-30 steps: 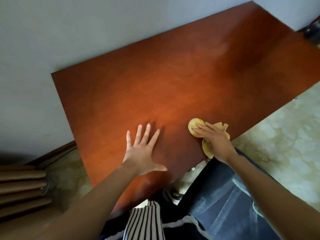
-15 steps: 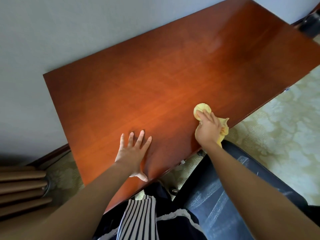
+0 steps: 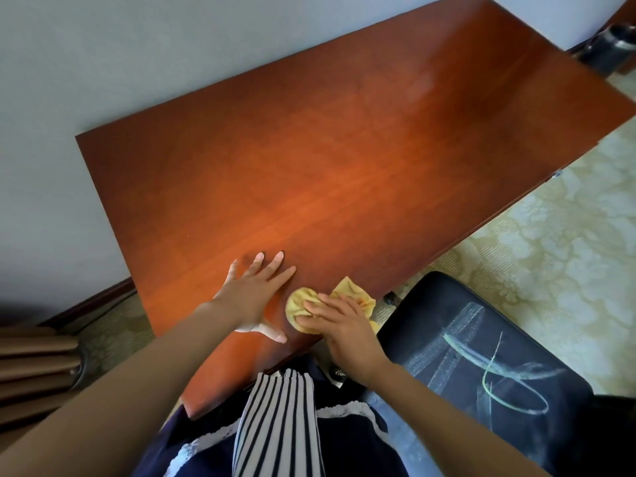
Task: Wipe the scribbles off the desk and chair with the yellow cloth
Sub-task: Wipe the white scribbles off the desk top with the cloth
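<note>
The reddish-brown wooden desk [image 3: 344,149] fills the middle of the view; I see no scribbles on its top. My left hand [image 3: 253,294] lies flat on the desk near its front edge, fingers spread. Just to its right, my right hand [image 3: 340,325] presses the crumpled yellow cloth [image 3: 303,304] onto the desk with straight fingers, at the front edge. The dark chair seat [image 3: 481,356] at the lower right carries pale green and white chalk scribbles [image 3: 506,376].
A grey wall runs behind the desk. Patterned pale green carpet [image 3: 550,253] lies to the right. A dark bin [image 3: 609,46] stands at the top right corner. Brown slatted furniture [image 3: 31,366] sits at the lower left.
My right hand has slid the cloth left along the desk's front edge, close to my left hand. The view has shifted, bringing the scribbled chair seat into sight.
</note>
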### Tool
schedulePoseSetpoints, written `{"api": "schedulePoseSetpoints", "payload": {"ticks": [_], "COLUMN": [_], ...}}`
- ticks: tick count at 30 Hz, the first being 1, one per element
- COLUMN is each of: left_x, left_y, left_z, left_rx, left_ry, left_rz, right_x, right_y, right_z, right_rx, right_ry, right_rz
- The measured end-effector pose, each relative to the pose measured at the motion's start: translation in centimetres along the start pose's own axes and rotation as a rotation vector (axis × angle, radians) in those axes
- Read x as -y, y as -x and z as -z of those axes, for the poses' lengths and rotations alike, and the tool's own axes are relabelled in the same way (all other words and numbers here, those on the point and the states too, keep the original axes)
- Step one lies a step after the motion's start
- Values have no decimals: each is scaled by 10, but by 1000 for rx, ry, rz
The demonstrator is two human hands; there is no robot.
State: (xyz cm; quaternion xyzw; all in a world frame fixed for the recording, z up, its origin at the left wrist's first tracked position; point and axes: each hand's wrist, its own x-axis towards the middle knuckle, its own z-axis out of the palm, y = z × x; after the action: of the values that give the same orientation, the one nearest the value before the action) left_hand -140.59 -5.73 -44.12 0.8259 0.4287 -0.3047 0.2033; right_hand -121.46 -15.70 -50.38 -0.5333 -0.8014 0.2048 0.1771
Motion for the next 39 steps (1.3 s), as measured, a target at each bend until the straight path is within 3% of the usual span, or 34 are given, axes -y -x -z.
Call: {"api": "schedulePoseSetpoints", "payload": {"ticks": [5,12,18,22,34,36,39], "left_x": [17,27,41,51,85,92,103], "left_y": [15,44,61,77,108,111,114], "left_z": [-21,-62,-81,-88,-100,-102,-104], "left_rx": [-75,-150,-223,-189,-178,-170,-174], "left_ry": [18,129,313,345,491,510,517], "left_rz": [-51,66,247,377,565,580,618], "right_x": [-37,-84,-80,-42,90,110,131], "right_y": [17,-13,-78,-132,-260,-258,-235], "right_z": [22,64,50,38,-34,-48,-64], "right_rx": [87,1,-231,-119,512,535,428], "right_ry": [-44,-27,35,104,240,221,101], "right_rz": [111,-110,-368,-445,-38,61,108]}}
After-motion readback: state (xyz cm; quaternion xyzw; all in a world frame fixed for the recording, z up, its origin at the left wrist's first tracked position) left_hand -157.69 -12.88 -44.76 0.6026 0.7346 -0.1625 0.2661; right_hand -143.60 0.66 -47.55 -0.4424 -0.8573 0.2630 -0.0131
